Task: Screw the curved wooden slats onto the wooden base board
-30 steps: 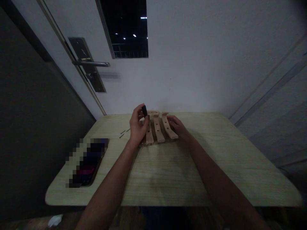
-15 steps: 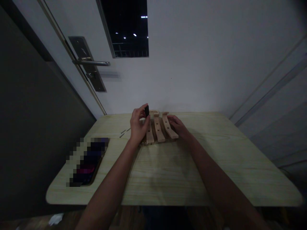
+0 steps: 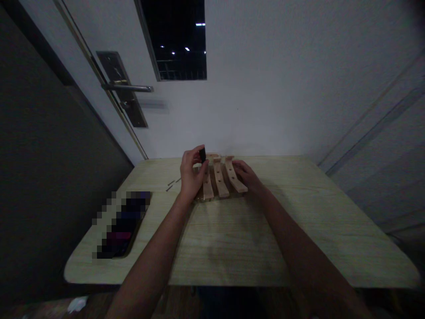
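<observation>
My left hand [image 3: 191,175] pinches a small black block [image 3: 202,154] between thumb and fingers, above the left end of a row of wooden pieces. Three curved pale pieces with drilled holes and upturned far ends lie side by side: a left one [image 3: 207,188], a middle one [image 3: 219,177] and a right one [image 3: 235,177]. My right hand [image 3: 246,173] is closed at the side of the right piece, its fingertips partly hidden. Beneath them shows a brownish, shiny layer [image 3: 207,200] that I cannot make out. Another pale wooden part [image 3: 214,156] lies behind.
Several thin screws or nails [image 3: 170,186] lie left of my left hand on the light wood-grain table [image 3: 219,248]. A phone [image 3: 133,221], partly pixelated, is at the table's left. Behind stands a white door [image 3: 265,88] with a metal handle [image 3: 129,88].
Hardly anything differs. Both hands keep their places, and the view has shifted very slightly.
</observation>
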Available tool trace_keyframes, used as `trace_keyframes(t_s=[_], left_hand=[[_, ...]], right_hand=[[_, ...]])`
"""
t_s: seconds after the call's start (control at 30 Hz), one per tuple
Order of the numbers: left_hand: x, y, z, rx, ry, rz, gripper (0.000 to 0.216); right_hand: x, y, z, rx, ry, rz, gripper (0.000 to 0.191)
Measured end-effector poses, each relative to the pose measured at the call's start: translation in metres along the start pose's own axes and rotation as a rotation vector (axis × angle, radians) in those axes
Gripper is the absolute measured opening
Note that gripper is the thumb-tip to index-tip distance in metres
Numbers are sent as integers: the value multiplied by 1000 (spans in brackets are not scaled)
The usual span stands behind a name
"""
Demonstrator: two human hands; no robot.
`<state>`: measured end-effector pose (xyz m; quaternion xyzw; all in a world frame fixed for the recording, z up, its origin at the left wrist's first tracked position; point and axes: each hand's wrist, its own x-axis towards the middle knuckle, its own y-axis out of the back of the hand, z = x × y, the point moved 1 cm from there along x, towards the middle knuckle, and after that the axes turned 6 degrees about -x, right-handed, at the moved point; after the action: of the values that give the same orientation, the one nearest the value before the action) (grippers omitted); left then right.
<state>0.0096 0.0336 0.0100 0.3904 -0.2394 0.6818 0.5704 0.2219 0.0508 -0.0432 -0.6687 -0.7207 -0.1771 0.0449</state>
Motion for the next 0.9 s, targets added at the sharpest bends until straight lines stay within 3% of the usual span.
trace_keyframes(t_s=[0.3,0.6,0.77,0.9], left_hand=[[-3,1,2,-37,0,-94,48],[0,2,3,59,-9,1,44],[-2,1,1,-38,17,-36,52],[-3,0,3,-89,38,-49,47]], right_hand=[[-2,1,-4,-5,1,-16,28],[0,0,-1,20,-3,-17,26],[-1,1,-3,-7,-7,-14,27],[-1,-1,-2,-2,1,5,25]])
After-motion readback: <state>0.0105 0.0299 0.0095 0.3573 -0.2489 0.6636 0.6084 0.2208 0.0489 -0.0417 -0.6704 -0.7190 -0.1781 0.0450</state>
